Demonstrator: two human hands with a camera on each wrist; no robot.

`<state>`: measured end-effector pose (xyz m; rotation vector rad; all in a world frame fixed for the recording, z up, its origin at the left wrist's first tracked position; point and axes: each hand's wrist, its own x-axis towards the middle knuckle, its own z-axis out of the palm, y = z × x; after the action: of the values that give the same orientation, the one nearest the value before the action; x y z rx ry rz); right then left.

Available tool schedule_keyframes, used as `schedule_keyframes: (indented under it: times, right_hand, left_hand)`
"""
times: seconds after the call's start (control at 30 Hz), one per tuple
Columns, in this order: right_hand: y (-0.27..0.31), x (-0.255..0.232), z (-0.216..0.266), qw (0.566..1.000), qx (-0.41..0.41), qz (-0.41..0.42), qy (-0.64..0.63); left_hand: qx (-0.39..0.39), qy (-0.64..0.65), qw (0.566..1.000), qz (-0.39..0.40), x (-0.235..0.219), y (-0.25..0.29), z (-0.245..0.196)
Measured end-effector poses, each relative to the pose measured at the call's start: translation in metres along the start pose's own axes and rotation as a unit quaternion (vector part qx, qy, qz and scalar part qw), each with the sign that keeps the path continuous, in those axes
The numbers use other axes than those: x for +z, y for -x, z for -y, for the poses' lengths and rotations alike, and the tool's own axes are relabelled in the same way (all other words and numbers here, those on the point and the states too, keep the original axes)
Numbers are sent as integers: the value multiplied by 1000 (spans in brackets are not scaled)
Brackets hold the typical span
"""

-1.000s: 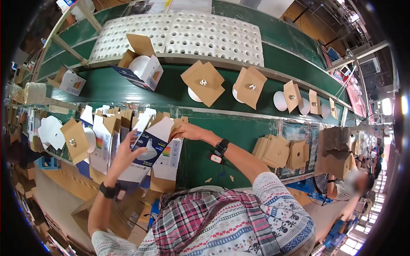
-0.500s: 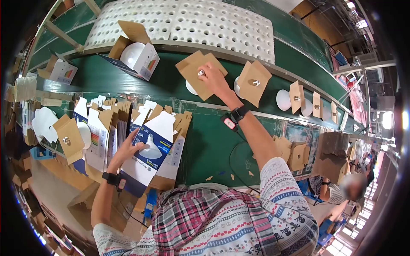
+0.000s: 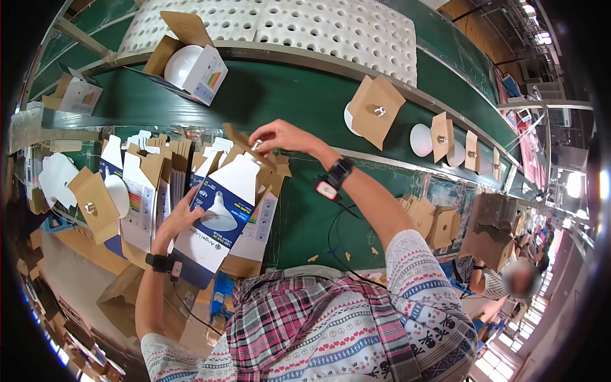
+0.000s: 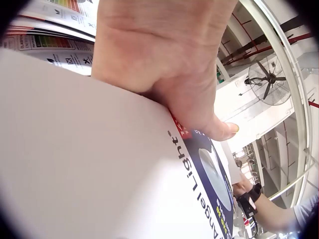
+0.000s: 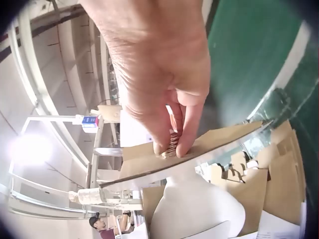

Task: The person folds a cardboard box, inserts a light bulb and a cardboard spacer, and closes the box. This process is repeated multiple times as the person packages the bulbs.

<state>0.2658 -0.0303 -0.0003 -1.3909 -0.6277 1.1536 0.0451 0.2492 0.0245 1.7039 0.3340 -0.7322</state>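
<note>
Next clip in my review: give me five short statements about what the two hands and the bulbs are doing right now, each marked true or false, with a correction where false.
1. The right hand pinches the metal base of a bulb with a cardboard collar. True.
2. The left hand hangs free and touches nothing. False: it holds the open printed bulb box, thumb on its face.
3. The bulb in the right hand's grip is already fully inside the box. False: it is above the box's open top.
4. More collared bulbs lie on the green conveyor belt. True.
5. The box on the belt at upper left is closed. False: its flap is open, with a white bulb inside.
</note>
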Motion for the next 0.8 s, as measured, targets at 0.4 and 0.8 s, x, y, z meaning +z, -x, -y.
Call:
schedule_keyframes:
  times: [0.4,0.8]
  right_hand:
    - [-26,13,-3,995,38,88,-16]
    - [-35,77,-84,940,190,-62,-277]
  left_hand:
    - [-9,37,999,14,-4,-3,-1]
    - [-8,0,1000,-6,-2,-5,6]
